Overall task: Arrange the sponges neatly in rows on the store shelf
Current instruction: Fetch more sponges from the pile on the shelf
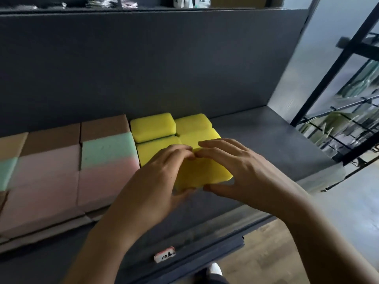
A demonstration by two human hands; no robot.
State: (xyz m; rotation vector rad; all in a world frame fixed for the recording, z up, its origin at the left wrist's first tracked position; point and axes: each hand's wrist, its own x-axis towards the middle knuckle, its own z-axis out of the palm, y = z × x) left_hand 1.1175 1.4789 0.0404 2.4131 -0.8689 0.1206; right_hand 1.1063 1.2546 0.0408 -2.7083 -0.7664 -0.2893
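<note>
Two hands on one sponge. My left hand (155, 177) and right hand (235, 173) both grip the front yellow sponge (203, 173). Left fingers curl over its far-left top edge, with the thumb tucked under the near edge. Right fingers reach across the far top edge and the thumb presses the near side. The fingertips of both hands almost meet on top. The grip is narrow and closed on the sponge.

The sponge sits at the front of the yellow block, tilted slightly. I can't tell if its underside touches the shelf (266, 136).

Four more yellow sponges (152, 127) lie behind it in two columns, tight together, the back pair against the grey back panel (143, 68). My hands partly hide the nearer pair.

Just left of the yellow block, and touching it, are the layered sponges (106, 156): brown top, then green and pink bands. They stand in a row running off the left edge, blurred.

The shelf to the right of the yellow block is bare grey board. A small price tag (164, 254) is on the shelf's front lip, writing not readable. A black wire rack (348, 119) stands off to the right. Below are the wood floor (266, 253) and the tip of a shoe (214, 269).
</note>
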